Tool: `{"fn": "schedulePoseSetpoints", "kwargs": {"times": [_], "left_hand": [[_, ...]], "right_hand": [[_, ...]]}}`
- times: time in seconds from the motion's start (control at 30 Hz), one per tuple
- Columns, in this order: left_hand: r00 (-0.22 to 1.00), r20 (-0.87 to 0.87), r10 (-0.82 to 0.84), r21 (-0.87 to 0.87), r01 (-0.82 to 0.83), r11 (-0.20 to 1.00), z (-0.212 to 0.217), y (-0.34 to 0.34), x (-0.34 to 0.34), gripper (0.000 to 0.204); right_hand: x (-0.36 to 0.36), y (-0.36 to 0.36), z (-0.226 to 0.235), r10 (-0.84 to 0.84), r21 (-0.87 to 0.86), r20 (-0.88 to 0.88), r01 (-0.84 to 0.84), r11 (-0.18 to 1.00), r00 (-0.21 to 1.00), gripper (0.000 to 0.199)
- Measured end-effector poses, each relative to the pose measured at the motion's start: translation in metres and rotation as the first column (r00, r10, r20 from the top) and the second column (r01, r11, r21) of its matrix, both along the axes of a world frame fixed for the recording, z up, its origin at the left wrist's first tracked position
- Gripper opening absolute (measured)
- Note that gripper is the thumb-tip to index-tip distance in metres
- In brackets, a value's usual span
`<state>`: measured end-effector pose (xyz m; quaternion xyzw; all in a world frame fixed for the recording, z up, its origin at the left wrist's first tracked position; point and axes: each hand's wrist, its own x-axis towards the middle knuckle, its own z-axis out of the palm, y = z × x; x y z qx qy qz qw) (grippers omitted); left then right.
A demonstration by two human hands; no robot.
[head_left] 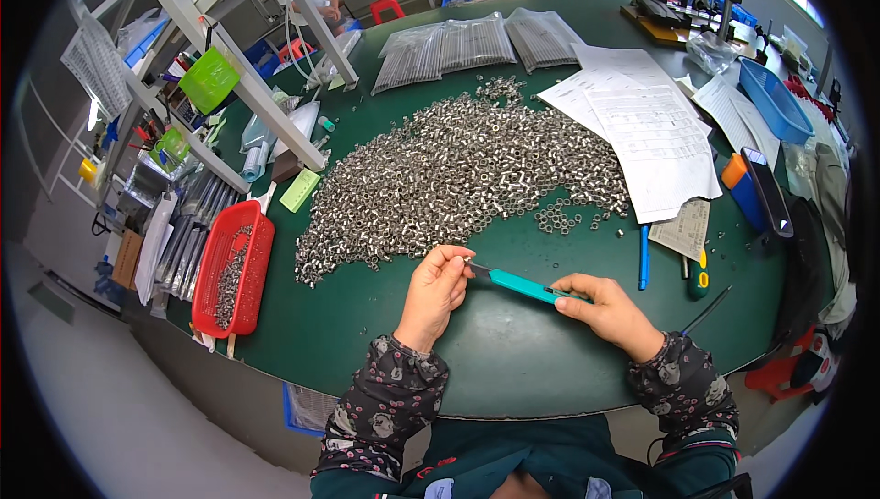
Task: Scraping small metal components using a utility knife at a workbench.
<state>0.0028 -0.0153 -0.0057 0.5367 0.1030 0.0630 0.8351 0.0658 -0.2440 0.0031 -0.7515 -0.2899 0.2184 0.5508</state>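
My right hand [607, 309] is closed around the rear of a teal utility knife [522, 284]. Its dark front end points left and meets the fingertips of my left hand [433, 292]. Thumb and forefinger of that hand pinch a tiny metal piece [467, 260], mostly hidden by the fingers; it looks like one of the rings on the table. Just beyond both hands spreads a wide heap of small silver metal rings [440, 174]. A few loose rings [556, 218] lie at its near right edge.
A red basket [260, 265] holding small metal parts stands at left, beside a shelf frame [240, 73]. Papers [646, 146], a blue pen [643, 258], a yellow-green screwdriver [698, 277] and a phone [766, 192] lie right. Bagged rods [477, 45] lie at the back of the green table [513, 361].
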Motion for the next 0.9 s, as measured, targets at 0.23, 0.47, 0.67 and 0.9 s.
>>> {"fn": "schedulePoseSetpoints", "kwargs": {"times": [0.23,0.47,0.67,0.9], "left_hand": [[0.996,-0.031,0.089,0.028,-0.088,0.996,-0.003,-0.004,0.001,0.013],[0.994,-0.063,0.091,-0.093,-0.097,0.991,-0.002,0.004,0.000,0.013],[0.998,-0.024,0.056,-0.056,-0.057,0.997,0.001,0.005,0.000,0.013],[0.998,-0.018,0.067,-0.042,-0.068,0.997,0.006,0.002,0.001,0.014]], "right_hand": [[-0.013,0.004,0.010,-0.119,-0.038,0.397,0.146,0.989,0.910,0.024],[-0.011,0.004,0.016,-0.246,0.085,0.611,0.247,0.965,0.752,0.023],[-0.006,0.005,0.005,-0.204,0.074,0.584,0.199,0.977,0.786,0.024],[-0.005,0.002,0.008,-0.135,-0.022,0.386,0.155,0.988,0.913,0.026]]}}
